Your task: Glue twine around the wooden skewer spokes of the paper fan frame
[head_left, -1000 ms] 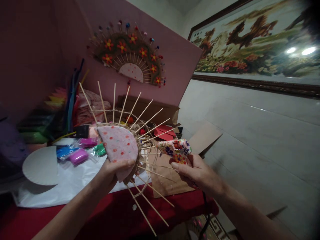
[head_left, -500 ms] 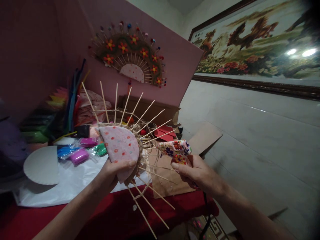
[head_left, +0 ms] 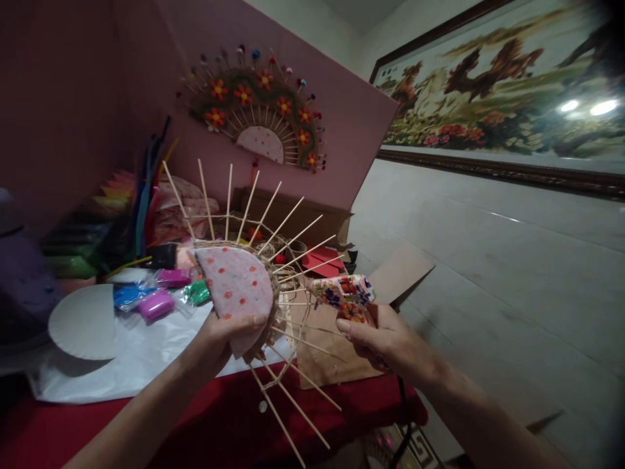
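Note:
My left hand [head_left: 239,332] grips a half-round craft fan [head_left: 239,280] by its pink, red-dotted centre, thumb on the front. Thin wooden sticks [head_left: 288,218] radiate from its curved edge, with twine [head_left: 306,319] strung across them partway out. In my right hand [head_left: 378,335] is a flower-patterned hot glue gun [head_left: 346,293], its nozzle pointing left at the twine and a stick. Whether the nozzle touches them I cannot tell. A dark cord hangs below this hand.
A finished flower-trimmed fan [head_left: 263,111] is on the pink board [head_left: 351,130] behind. On the table are a white half-disc [head_left: 83,322], bagged coloured clay [head_left: 156,305], red paper [head_left: 323,259] and brown cardboard [head_left: 332,365]. A red cloth [head_left: 219,423] covers the front edge.
Both hands, the fan and the glue gun hold nearly the same position. The whole view has shifted very slightly.

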Action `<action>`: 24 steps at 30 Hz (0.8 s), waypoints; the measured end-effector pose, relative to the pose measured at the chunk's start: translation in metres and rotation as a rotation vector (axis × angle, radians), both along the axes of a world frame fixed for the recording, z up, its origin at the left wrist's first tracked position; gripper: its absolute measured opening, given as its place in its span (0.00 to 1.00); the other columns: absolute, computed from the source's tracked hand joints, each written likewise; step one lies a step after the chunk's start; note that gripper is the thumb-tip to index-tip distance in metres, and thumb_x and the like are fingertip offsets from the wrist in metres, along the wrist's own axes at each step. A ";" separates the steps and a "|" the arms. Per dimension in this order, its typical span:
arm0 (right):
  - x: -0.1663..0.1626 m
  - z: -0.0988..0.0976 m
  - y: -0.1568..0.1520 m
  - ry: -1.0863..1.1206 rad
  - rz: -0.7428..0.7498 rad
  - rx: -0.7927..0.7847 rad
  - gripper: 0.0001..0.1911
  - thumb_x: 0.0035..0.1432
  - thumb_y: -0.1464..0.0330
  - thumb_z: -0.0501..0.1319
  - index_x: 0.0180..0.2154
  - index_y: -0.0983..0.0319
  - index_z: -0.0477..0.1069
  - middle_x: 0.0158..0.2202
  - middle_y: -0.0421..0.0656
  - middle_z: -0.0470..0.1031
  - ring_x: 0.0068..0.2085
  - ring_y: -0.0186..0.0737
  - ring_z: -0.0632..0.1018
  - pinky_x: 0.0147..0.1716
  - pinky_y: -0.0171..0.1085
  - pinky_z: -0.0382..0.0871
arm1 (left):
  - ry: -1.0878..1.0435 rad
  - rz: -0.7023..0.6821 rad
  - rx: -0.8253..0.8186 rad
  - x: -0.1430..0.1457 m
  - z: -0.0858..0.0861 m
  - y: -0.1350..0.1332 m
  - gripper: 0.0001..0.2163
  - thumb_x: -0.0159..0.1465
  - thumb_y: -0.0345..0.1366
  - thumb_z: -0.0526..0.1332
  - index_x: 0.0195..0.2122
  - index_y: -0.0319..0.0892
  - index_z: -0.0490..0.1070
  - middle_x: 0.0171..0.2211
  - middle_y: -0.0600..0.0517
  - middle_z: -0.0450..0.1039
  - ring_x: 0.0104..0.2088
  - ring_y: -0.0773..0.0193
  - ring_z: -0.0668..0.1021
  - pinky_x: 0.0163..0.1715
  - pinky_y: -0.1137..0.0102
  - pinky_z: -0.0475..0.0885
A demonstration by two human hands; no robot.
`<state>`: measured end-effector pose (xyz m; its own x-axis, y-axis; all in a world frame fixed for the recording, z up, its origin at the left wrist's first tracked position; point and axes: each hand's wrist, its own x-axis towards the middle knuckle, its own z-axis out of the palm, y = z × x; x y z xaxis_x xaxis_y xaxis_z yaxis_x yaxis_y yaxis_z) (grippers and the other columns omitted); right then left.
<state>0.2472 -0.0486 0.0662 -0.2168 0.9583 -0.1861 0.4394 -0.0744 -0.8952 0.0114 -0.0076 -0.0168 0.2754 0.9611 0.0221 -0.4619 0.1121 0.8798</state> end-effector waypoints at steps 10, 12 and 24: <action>0.000 -0.001 0.000 0.002 0.000 -0.010 0.16 0.56 0.57 0.58 0.26 0.60 0.56 0.17 0.31 0.53 0.16 0.24 0.54 0.11 0.26 0.47 | 0.011 0.012 0.001 0.000 0.000 0.000 0.11 0.45 0.37 0.67 0.29 0.37 0.73 0.21 0.46 0.75 0.20 0.58 0.76 0.15 0.70 0.69; 0.001 -0.002 0.000 0.000 -0.005 -0.014 0.16 0.56 0.57 0.58 0.26 0.60 0.56 0.17 0.31 0.53 0.16 0.24 0.54 0.11 0.26 0.47 | 0.013 0.013 -0.002 0.000 -0.001 0.001 0.11 0.45 0.37 0.67 0.28 0.37 0.74 0.21 0.46 0.75 0.20 0.58 0.76 0.14 0.70 0.69; -0.002 0.001 0.001 -0.010 -0.023 -0.019 0.16 0.55 0.57 0.58 0.27 0.59 0.56 0.17 0.31 0.54 0.16 0.25 0.54 0.12 0.26 0.47 | -0.004 -0.019 0.006 0.000 0.003 0.000 0.10 0.46 0.36 0.67 0.28 0.37 0.75 0.22 0.46 0.76 0.21 0.58 0.76 0.16 0.69 0.71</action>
